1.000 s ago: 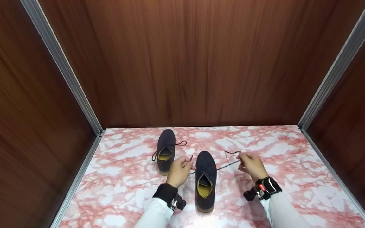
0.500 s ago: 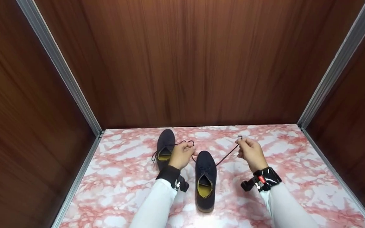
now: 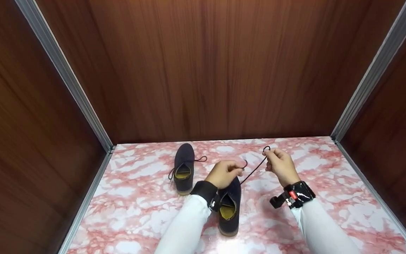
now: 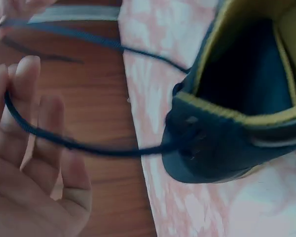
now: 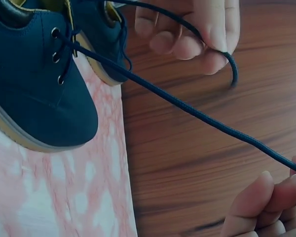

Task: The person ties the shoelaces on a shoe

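Observation:
A dark navy lace-up shoe (image 3: 228, 224) with a yellow lining stands on the marbled surface, toe pointing away from me. My left hand (image 3: 224, 173) is over its toe and hides part of the front. It pinches one end of the shoelace (image 5: 170, 15), whose short tip curls beyond the fingertips. To the right of the shoe, my right hand (image 3: 282, 168) pinches the other lace (image 3: 255, 172), which runs taut from the metal eyelets (image 5: 55, 33). Above those fingers the lace's free end bends into a small hook.
A matching second shoe (image 3: 184, 158) stands to the left and farther back, its lace (image 3: 201, 159) looped out to the right. Brown wood-grain panels (image 3: 203, 70) enclose the pink-and-white surface (image 3: 132, 211) at the back and sides, with grey metal strips (image 3: 69, 77) at the corners.
My left hand has moved from left of the nearer shoe to over its toe, carrying its lace end rightward. My right hand has moved forward, drawing its lace into a steeper line.

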`<state>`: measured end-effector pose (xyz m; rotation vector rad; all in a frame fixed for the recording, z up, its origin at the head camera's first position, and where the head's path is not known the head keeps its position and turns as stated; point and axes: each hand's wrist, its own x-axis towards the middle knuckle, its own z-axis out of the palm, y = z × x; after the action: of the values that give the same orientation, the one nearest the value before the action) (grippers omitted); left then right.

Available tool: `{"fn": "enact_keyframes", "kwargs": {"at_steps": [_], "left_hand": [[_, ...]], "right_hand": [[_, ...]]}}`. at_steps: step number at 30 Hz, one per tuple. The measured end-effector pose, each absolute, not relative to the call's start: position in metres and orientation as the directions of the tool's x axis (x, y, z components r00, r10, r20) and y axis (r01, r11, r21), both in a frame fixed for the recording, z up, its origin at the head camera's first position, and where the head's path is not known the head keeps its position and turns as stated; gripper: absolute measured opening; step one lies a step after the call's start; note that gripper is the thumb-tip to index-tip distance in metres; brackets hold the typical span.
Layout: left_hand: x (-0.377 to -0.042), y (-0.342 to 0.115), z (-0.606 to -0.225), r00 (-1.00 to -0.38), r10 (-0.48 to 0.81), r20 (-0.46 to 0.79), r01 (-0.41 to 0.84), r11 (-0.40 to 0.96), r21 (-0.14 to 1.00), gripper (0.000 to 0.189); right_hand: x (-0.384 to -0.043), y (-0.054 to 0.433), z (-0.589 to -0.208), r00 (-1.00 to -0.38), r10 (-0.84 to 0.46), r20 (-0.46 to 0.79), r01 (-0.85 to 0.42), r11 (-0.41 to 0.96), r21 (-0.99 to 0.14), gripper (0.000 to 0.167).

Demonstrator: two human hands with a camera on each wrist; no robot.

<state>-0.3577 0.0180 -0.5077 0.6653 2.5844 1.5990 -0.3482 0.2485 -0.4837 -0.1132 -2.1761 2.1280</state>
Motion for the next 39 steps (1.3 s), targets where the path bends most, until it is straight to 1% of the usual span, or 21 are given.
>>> {"fn": "enact_keyframes", "kwargs": {"at_steps": [2,6,9,13,18,21,24,27,29,31,34,39], "left_hand": [[-0.357,0.015,-0.513,-0.909,0.379,0.175,0.332,0.405,0.852,0.014],[-0.358,0.001,-0.525,-0.947,0.311,0.083,0.219,0.433,0.875,0.018],[-0.358,-0.008,-0.531,-0.957,0.29,0.012,0.145,0.441,0.886,0.021],[-0.359,-0.016,-0.536,-0.958,0.287,-0.01,0.123,0.443,0.888,0.022],[-0.354,-0.018,-0.54,-0.949,0.314,-0.036,0.105,0.422,0.9,0.025],[-0.347,-0.013,-0.542,-0.948,0.317,-0.03,0.12,0.443,0.889,0.033],[-0.342,-0.004,-0.544,-0.952,0.306,0.011,0.182,0.539,0.822,0.038],[-0.34,0.005,-0.545,-0.954,0.29,0.074,0.249,0.634,0.732,0.031],[-0.34,0.009,-0.547,-0.955,0.275,0.109,0.272,0.669,0.692,0.025],[-0.34,0.011,-0.548,-0.955,0.263,0.133,0.283,0.687,0.669,0.024],[-0.34,0.011,-0.55,-0.957,0.26,0.126,0.274,0.676,0.684,0.026],[-0.337,0.01,-0.555,-0.963,0.255,0.087,0.241,0.669,0.703,0.035]], "right_hand": [[-0.348,0.249,-0.483,-0.994,0.109,0.015,-0.009,0.052,-0.999,0.02],[-0.346,0.253,-0.481,-0.995,0.095,0.005,0.005,0.107,-0.994,0.021],[-0.345,0.255,-0.479,-0.996,0.089,0.003,0.009,0.138,-0.99,0.021],[-0.349,0.255,-0.478,-0.997,0.068,0.029,-0.014,0.206,-0.979,0.023],[-0.36,0.247,-0.472,-0.995,0.024,0.101,-0.086,0.34,-0.936,0.026],[-0.369,0.232,-0.465,-0.99,0.0,0.142,-0.129,0.413,-0.902,0.026],[-0.376,0.213,-0.457,-0.984,-0.052,0.17,-0.174,0.461,-0.87,0.025],[-0.379,0.195,-0.451,-0.967,-0.175,0.182,-0.245,0.474,-0.846,0.026],[-0.38,0.188,-0.449,-0.95,-0.25,0.188,-0.289,0.467,-0.836,0.027],[-0.38,0.186,-0.45,-0.936,-0.298,0.189,-0.312,0.448,-0.838,0.028],[-0.381,0.193,-0.457,-0.946,-0.267,0.183,-0.289,0.442,-0.85,0.028],[-0.383,0.221,-0.482,-0.982,-0.129,0.136,-0.181,0.461,-0.869,0.024]]}}
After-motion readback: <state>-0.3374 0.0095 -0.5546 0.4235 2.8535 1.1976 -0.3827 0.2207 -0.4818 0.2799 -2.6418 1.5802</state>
